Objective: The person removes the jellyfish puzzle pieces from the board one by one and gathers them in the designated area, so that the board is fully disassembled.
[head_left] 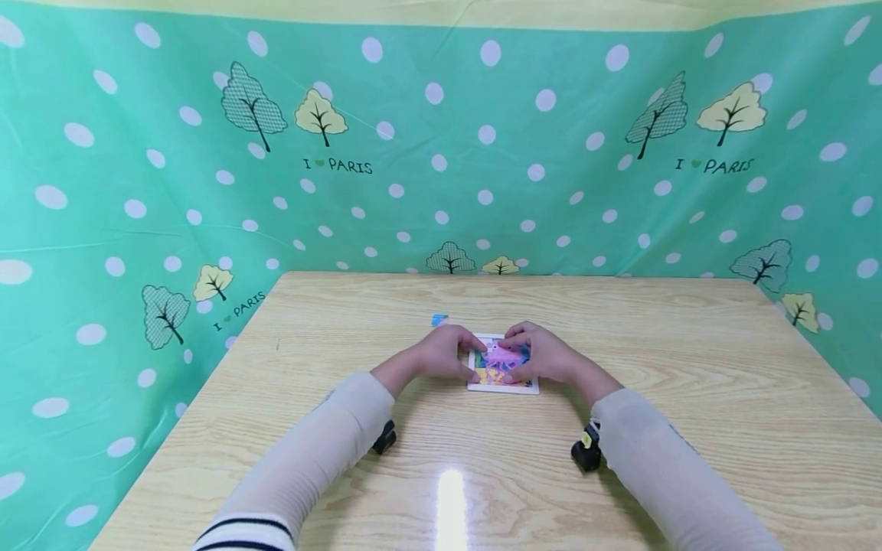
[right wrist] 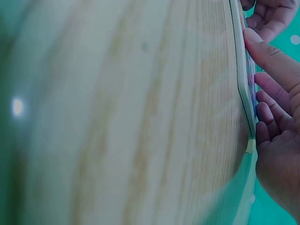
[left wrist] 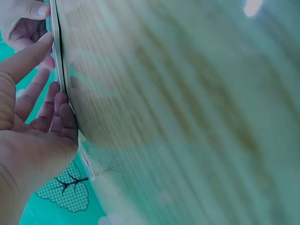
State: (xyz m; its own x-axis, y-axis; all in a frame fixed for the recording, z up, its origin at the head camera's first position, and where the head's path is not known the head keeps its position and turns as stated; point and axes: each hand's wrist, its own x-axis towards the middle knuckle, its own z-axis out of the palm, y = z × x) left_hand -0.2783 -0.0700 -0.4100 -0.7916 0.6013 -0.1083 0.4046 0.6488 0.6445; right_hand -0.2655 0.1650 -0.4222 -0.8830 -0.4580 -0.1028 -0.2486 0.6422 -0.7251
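A small white-framed picture board (head_left: 504, 389) lies flat on the table, with a pink creature on a blue and yellow ground. My left hand (head_left: 446, 353) is at its left side, thumb and forefinger tips touching the picture. From the right, my right hand (head_left: 547, 356) reaches over the board with its thumb and fingertips on the picture. In the left wrist view the board's edge (left wrist: 59, 56) appears side-on, with the thumb on top and the other fingers loosely bent beside it. The right wrist view shows the right thumb (right wrist: 269, 58) resting on the board similarly.
A small blue piece (head_left: 439, 320) lies on the wooden table (head_left: 654, 329) just behind my left hand. Green dotted cloth (head_left: 482, 176) hangs behind the table and along its left side. Black wrist devices (head_left: 587, 449) sit under both sleeves.
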